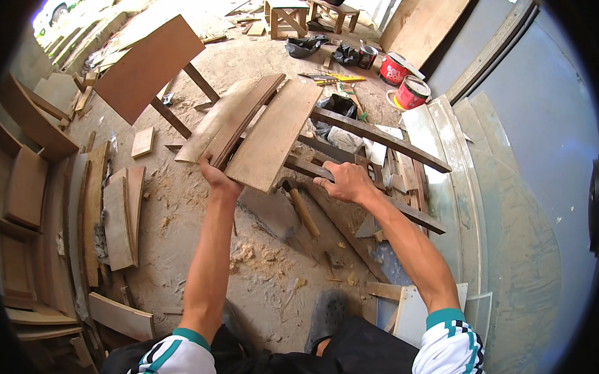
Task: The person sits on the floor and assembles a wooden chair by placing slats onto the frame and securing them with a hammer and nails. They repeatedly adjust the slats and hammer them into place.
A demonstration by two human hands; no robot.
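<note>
A small wooden chair (275, 135) is held tilted in front of me, its flat seat boards side by side with a gap between them. Its reddish-brown back panel (148, 69) sticks out to the upper left on two dark posts. Two dark legs (388, 141) stretch to the right. My left hand (218, 177) is closed around the near edge of the seat boards. Wrapped around the nearer leg, my right hand (348, 182) grips it close to the seat. Part of the frame behind the boards is hidden.
A hammer (303, 210) lies on the sandy floor below the chair. Wood offcuts (121, 217) lie at left beside stacked furniture parts (29, 184). Red paint cans (412, 92), a black plastic bag (306, 46) and a small stool (285, 16) stand farther off. Glass sheets (509, 214) lean at right.
</note>
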